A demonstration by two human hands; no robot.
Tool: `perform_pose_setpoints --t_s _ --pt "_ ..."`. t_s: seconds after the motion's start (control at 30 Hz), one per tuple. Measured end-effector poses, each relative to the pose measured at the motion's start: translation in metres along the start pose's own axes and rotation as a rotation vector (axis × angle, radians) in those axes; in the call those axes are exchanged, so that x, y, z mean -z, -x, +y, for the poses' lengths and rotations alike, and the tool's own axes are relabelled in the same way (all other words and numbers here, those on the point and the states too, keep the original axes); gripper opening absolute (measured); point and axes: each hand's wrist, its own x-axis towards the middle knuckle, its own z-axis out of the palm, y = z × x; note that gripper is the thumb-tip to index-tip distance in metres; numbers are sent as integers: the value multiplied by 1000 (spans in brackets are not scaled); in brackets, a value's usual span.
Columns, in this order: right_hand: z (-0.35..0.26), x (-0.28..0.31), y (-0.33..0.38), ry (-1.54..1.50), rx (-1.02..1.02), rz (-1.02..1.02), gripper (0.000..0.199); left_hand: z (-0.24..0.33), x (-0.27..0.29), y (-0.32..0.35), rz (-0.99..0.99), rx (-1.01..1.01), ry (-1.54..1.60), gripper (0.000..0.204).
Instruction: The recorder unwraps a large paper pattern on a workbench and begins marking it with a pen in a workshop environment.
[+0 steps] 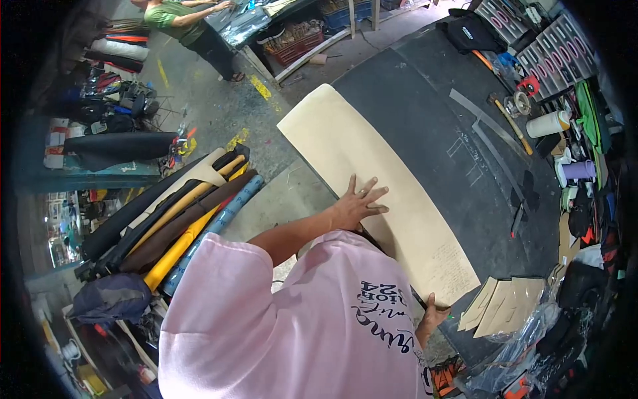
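Note:
A long tan sheet (362, 143), like stiff paper or card, lies slantwise along the near edge of the dark table. Handwriting covers part of its right end. My left hand (361, 205) rests flat on the sheet near its middle, fingers spread, with a ring on one finger. At the right end my right hand (433, 315) touches the sheet's near edge. Its thumb and a finger show apart there; the rest of that hand is hidden beside my pink shirt.
The dark table (425, 126) bears a hammer (512, 126), grey metal rulers (495, 153) and tan card pieces (510, 306). Tool racks (555, 56) line the far right. Material rolls (193, 223) lie at left. Another person (189, 30) stands at a far table.

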Motion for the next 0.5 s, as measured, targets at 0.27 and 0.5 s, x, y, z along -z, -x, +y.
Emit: perform_pose_setpoints --t_s 0.27,0.5 --pt "76 49 -12 488 -194 233 74 21 -33 -8 43 -61 -89 88" --pt "76 37 -9 251 -333 507 59 26 -21 -8 -22 -60 -22 86"
